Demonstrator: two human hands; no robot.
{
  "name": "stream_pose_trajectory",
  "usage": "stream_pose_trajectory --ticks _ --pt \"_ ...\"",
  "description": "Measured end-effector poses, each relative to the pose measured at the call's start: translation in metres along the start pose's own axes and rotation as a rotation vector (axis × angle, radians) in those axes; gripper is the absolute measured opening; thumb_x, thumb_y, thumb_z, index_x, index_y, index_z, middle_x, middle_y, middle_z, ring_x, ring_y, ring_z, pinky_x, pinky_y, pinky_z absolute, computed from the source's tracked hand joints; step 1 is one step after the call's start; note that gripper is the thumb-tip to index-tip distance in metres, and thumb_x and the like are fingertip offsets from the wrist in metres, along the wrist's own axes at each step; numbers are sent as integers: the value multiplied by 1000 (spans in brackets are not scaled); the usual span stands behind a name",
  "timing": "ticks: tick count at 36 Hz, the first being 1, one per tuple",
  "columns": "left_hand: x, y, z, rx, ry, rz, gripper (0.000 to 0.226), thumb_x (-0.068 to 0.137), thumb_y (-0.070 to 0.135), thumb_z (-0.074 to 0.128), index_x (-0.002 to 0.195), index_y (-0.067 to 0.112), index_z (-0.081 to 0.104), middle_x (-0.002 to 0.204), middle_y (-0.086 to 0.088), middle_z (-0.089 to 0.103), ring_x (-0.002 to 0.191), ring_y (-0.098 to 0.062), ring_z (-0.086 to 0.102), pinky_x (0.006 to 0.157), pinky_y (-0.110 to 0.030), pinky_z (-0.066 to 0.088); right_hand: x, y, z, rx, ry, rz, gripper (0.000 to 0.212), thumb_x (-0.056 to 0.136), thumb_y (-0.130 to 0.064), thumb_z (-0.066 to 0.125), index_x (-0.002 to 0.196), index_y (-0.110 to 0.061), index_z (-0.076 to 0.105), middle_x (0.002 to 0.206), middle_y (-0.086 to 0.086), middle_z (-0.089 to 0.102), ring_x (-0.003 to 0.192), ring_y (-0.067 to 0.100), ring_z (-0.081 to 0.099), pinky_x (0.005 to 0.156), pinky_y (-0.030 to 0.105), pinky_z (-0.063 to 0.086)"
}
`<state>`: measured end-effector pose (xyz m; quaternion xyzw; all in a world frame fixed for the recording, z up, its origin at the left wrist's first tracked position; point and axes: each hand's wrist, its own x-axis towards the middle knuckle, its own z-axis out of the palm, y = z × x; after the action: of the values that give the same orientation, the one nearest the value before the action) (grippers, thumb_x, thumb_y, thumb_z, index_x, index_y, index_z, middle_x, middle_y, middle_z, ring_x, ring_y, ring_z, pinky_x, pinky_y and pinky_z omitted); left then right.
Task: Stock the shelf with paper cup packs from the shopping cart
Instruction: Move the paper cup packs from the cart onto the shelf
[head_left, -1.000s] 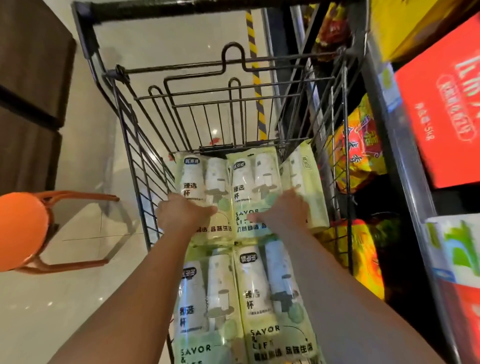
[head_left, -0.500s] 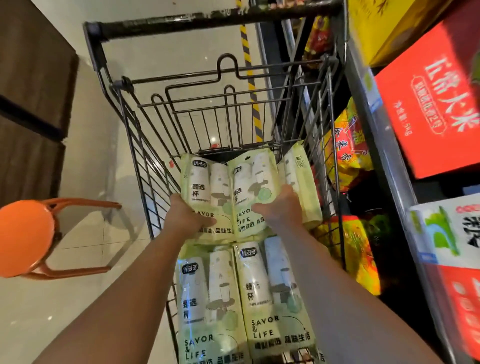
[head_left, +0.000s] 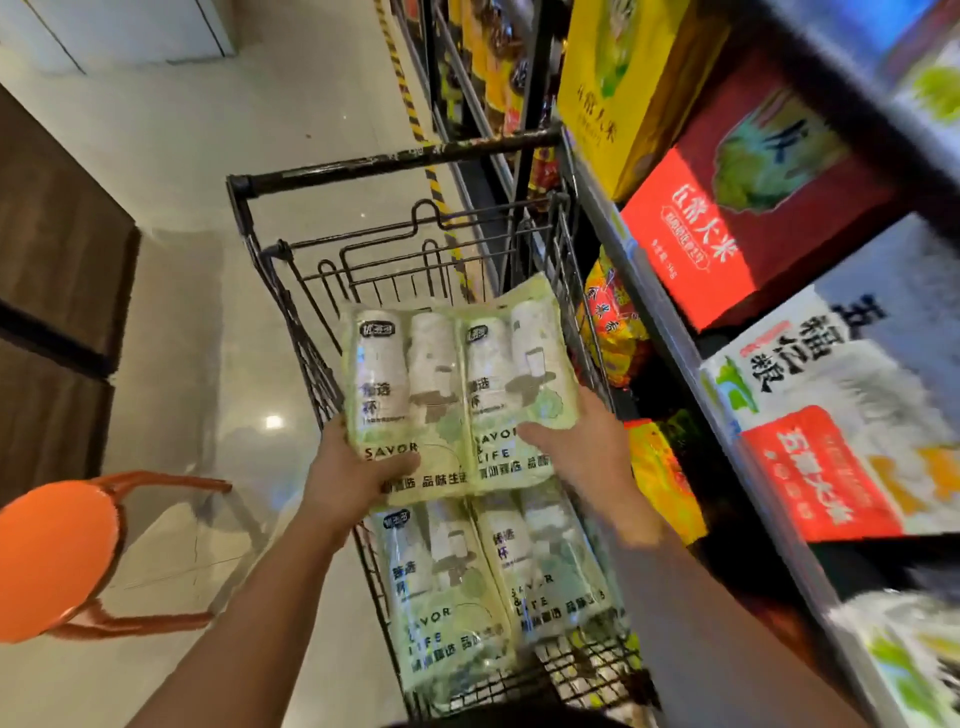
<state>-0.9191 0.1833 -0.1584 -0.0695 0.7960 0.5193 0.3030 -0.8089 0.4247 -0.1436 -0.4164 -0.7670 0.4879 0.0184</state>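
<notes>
Two pale green paper cup packs are lifted side by side above the black wire shopping cart (head_left: 291, 291). My left hand (head_left: 348, 483) grips the bottom corner of the left pack (head_left: 400, 384), thumb on its front. My right hand (head_left: 587, 447) holds the right pack (head_left: 514, 374) at its lower right edge, thumb on the front and fingers behind. A third pack edge shows behind the right one. Two more cup packs (head_left: 488, 587) lie flat in the cart below my hands. The shelf (head_left: 670, 322) stands directly to the right of the cart.
Red and yellow rice boxes (head_left: 727, 208) and white rice bags (head_left: 841, 405) fill the upper shelf levels. Yellow and orange bags (head_left: 613, 322) sit on the lower level beside the cart. An orange stool (head_left: 57, 551) stands on the tiled floor at left, next to a dark wooden cabinet (head_left: 57, 291).
Both hands have raised the far packs out of the cart bed and toward me. The view has tilted up and right, showing more of the shelf.
</notes>
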Motion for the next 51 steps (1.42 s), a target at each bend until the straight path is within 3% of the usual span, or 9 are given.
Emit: stream_pose_trajectory --ticks 6,11,20,27,32,37,41,49,51 --pt "-51 4 -29 -18 -194 135 75 64 9 94 121 27 50 105 -6 75 88 -29 76 70 -54 62 -93 7 -23 238 101 64 64 54 -38 93 112 -33 65 102 -9 74 90 15 72 81 46 61" --pt "-85 2 -52 -7 -341 249 84 62 8 94 132 20 48 110 -5 75 95 -26 75 74 -48 62 -177 14 -24 408 228 31 58 70 -16 90 115 -37 62 108 -9 72 96 13 70 85 40 57" --pt "-151 13 -48 80 -568 382 96 49 27 99 129 32 46 115 1 73 98 -23 74 81 -54 60 -299 47 -46 585 479 9 75 65 -18 92 130 -31 58 112 -4 74 100 20 72 88 52 58" --pt "-210 30 -3 192 -799 520 78 66 13 91 128 33 47 107 8 75 87 -10 75 57 -27 58 -390 74 -77 682 719 -44 76 64 -12 92 130 -23 58 111 0 75 98 21 73 80 44 59" --pt "-258 31 29 298 -954 591 73 66 12 91 120 37 48 107 8 72 83 -6 74 60 -27 57 -460 97 -91 754 886 -47 78 59 -21 87 131 -22 57 111 1 75 99 23 73 84 47 59" --pt "-311 23 68 348 -1108 688 80 59 9 92 126 24 52 110 -2 75 88 -14 75 58 -27 59 -534 125 -102 761 1030 -57 72 67 -2 87 129 -18 56 106 3 77 94 24 74 73 40 62" --pt "-370 5 99 360 -1275 766 96 51 31 99 134 25 52 120 0 73 106 -18 71 83 -37 61 -600 150 -107 707 1148 -52 62 69 -8 85 122 -23 57 102 -7 77 90 14 74 65 22 58" --pt "-508 -77 131 333 -1465 726 102 36 61 95 124 33 51 109 11 75 96 -6 72 74 -25 58 -746 217 -110 584 1272 65 66 64 -27 90 120 -29 55 100 -21 74 89 1 71 66 11 53" --pt "-535 -103 138 375 -1490 702 104 40 59 96 130 32 51 117 9 73 104 -12 72 85 -34 59 -782 237 -109 551 1294 110 71 61 -36 89 123 -31 56 106 -16 74 94 3 71 70 13 53"
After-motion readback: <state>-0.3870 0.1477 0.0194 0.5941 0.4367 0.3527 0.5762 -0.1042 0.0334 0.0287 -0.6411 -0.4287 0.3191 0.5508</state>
